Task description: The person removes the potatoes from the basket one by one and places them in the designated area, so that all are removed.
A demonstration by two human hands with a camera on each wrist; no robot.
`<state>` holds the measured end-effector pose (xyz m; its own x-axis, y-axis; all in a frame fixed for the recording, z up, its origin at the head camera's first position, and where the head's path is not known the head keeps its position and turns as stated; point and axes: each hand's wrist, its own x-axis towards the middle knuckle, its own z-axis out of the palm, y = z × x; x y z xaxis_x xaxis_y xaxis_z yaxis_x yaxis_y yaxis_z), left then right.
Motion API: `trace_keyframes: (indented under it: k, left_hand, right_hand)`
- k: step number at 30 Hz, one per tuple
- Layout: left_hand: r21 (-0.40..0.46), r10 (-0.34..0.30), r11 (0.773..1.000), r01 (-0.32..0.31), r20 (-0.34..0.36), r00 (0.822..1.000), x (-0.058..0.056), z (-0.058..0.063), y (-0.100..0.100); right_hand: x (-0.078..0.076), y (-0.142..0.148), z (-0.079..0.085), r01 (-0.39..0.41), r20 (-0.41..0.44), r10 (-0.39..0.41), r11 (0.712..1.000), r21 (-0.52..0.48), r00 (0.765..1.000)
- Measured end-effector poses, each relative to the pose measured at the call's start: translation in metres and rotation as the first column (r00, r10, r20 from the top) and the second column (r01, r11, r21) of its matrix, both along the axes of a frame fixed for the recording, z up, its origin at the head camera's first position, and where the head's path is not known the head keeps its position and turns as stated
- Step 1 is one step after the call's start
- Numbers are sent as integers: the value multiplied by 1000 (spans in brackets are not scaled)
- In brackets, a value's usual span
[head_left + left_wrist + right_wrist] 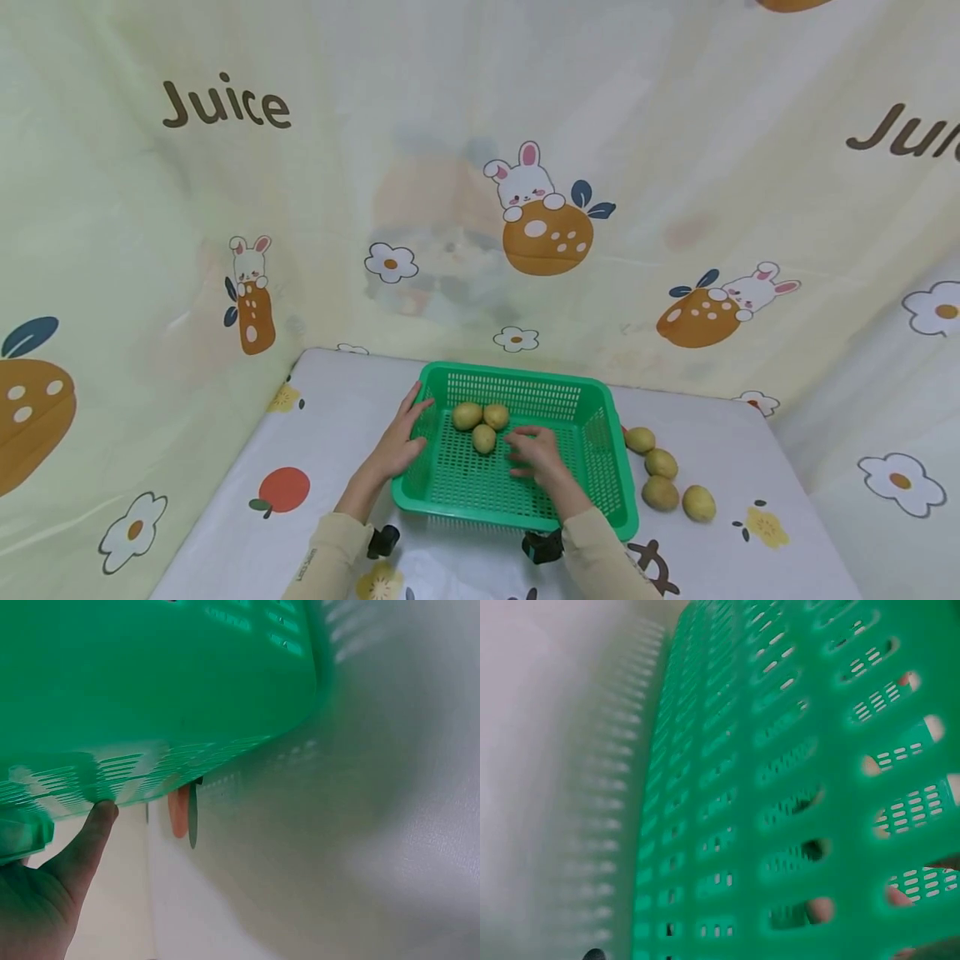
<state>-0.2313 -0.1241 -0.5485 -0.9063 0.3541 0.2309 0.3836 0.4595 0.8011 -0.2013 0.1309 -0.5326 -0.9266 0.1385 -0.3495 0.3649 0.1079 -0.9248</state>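
Inspection found 3 potatoes (pixel 483 438) inside the green basket (pixel 517 372), lower centre of the frame, and 4 further potatoes (pixel 661 493) on the table (pixel 738 450) at lower right. The left hand (pixel 399 442) rested at the basket's left rim, fingers extended. The right hand (pixel 536 454) was inside, fingers loosely bent and parted, nothing visible held. Sound practice, as judged, required steadying the rim and lifting the right hand clear before reaching sideways.

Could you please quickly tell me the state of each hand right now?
Left hand: open, touching the left side of the basket.
Right hand: open inside the basket, near the potatoes, visibly holding nothing.
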Motion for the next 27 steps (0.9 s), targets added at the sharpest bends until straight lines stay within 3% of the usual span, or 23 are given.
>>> trace_keyframes:
  k: [13,19,27]
  left_hand:
    - [-3,-3,1000,3,49,999,4,2,-1]
    - [-7,7,1000,-7,30,1000,-1,3,-5]
    - [16,-8,1000,8,21,1000,0,4,-1]
  right_hand:
    - [3,4,19,-42,36,42,999,-2,998]
    - [-12,11,35,-44,52,45,999,-31,998]
    - [-23,15,34,-30,89,33,999,-36,995]
